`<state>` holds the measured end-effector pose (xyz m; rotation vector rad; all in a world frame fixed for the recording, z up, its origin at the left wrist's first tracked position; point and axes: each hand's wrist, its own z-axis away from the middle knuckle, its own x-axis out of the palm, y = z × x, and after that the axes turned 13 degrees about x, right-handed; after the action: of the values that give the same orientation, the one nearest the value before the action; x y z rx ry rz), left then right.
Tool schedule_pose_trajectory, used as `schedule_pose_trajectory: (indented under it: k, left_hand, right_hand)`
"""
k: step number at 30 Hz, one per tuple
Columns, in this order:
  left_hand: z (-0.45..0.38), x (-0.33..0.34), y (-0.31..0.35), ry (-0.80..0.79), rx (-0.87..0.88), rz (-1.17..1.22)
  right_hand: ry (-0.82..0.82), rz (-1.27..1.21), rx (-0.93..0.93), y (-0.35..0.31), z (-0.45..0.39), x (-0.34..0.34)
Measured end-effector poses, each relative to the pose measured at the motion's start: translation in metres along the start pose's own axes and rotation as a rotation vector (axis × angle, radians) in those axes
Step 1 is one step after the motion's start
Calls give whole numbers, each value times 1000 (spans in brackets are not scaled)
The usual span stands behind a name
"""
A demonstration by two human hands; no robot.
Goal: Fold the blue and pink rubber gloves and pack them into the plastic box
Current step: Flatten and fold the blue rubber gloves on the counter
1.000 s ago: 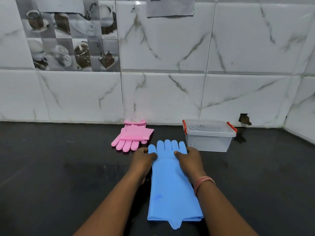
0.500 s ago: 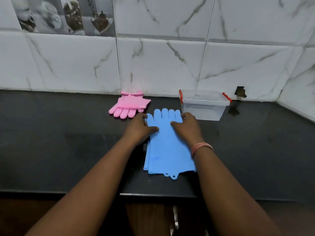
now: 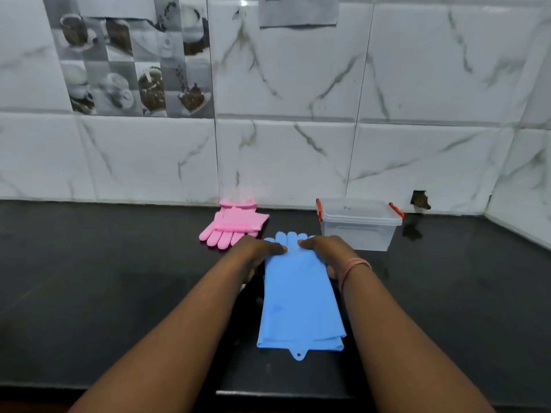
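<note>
Against the frame half a second back, the head camera has tipped up: the coffee-cup picture tile (image 3: 131,64) and the taped paper (image 3: 298,10) on the marbled wall are in view again, and less of the bench's front edge shows. Both hands sit where they did, at the finger end of the blue gloves.

The pink gloves (image 3: 234,223) lie at the back of the dark, glossy bench (image 3: 89,278), close to the wall, folded into a soft wad with a strip of rubber bristles across the palm. The left hand (image 3: 256,253) bends its fingers over the left edge of the blue gloves (image 3: 299,302), a smooth, matte, flat stack with a small hanging tab at the cuff. The right hand (image 3: 326,251), a pink band on its wrist, curls round the right edge. Just beyond stands the clear plastic box (image 3: 359,231), rectangular, lid on, with red clips.
</note>
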<state>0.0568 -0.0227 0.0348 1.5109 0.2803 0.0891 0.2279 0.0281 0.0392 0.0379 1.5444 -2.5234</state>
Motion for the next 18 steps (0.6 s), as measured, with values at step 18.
schedule_pose_trajectory:
  k: [18]
  left_hand:
    - [-24, -2, -25, -60, 84, 63]
  right_hand:
    - [14, -54, -58, 18, -39, 2]
